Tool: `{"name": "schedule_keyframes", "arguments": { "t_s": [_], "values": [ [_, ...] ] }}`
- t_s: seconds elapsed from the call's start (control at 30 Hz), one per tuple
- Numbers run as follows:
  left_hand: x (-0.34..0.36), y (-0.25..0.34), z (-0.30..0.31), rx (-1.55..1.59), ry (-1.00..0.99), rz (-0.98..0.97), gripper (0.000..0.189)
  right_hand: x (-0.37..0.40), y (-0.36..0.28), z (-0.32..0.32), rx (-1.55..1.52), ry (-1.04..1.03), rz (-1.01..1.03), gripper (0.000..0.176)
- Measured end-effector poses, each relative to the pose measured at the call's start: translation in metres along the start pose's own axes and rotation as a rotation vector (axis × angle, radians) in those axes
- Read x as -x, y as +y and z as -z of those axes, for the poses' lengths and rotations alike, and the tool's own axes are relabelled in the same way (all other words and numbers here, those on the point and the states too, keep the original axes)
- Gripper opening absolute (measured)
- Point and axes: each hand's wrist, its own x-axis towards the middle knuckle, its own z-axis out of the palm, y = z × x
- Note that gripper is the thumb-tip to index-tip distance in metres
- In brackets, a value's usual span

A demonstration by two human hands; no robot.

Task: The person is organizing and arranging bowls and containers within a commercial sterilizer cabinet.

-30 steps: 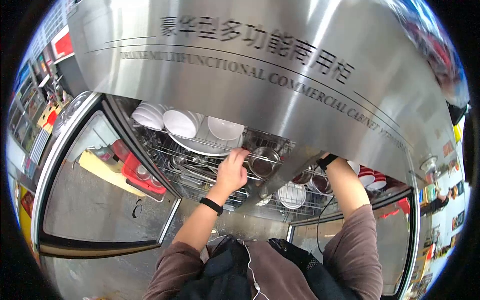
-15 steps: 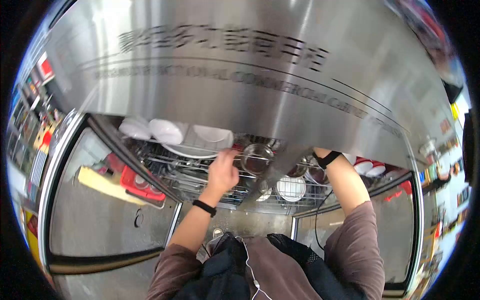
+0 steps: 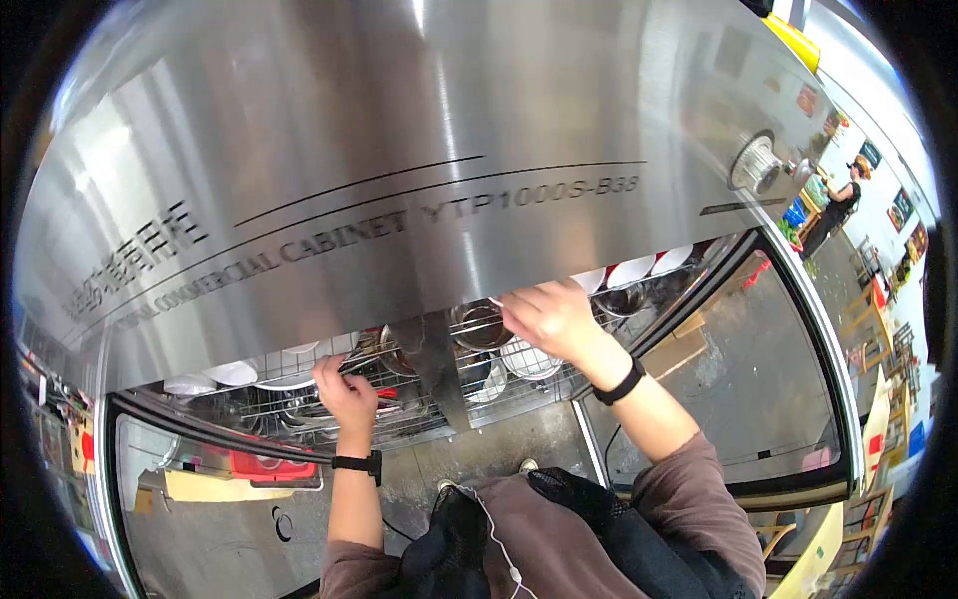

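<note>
I stand before a steel cabinet (image 3: 399,110) with both hands at its upper wire rack (image 3: 439,391). My left hand (image 3: 347,397) has its fingers curled over the rack's front edge, near several white bowls (image 3: 232,373) and a small red item (image 3: 385,393). Higher and to the right, my right hand (image 3: 551,317) is closed, its fingertips at a small pale edge just under the cabinet front; what it grips is not clear. Close to this hand are a round glass-like pot (image 3: 477,327), a white ribbed dish (image 3: 529,359) and red-and-white bowls (image 3: 631,273).
Open glass doors flank me, the left door (image 3: 215,499) and the right door (image 3: 738,389). A dark upright post (image 3: 437,374) splits the cabinet opening. A red basket (image 3: 267,465) shows through the left glass. Far right, another person (image 3: 836,210) stands at a table.
My view has swung right and tilted. My right hand, partly hidden behind the cabinet front before, now shows with closed fingers. My left hand still rests at the rack, nearer the white bowls.
</note>
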Motion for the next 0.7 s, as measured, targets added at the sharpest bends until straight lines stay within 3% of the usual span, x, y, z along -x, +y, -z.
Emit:
{"name": "schedule_keyframes", "arguments": {
  "t_s": [0.03, 0.2, 0.67, 0.7],
  "values": [
    [0.004, 0.001, -0.002, 0.031, -0.014, 0.107, 0.048, 0.006, -0.002, 0.009, 0.028, 0.065, 0.021, 0.026],
    [0.001, 0.002, -0.006, -0.012, 0.02, 0.032, 0.048, 0.052, 0.006, 0.028, 0.096, 0.137, -0.029, 0.036],
    [-0.003, 0.025, -0.002, -0.079, 0.022, 0.097, 0.045, 0.096, 0.047, 0.01, 0.109, 0.12, -0.22, 0.022],
    [-0.004, 0.029, -0.002, -0.041, -0.001, 0.19, 0.045, 0.096, 0.05, 0.008, 0.101, 0.123, -0.222, 0.024]
  ]
}}
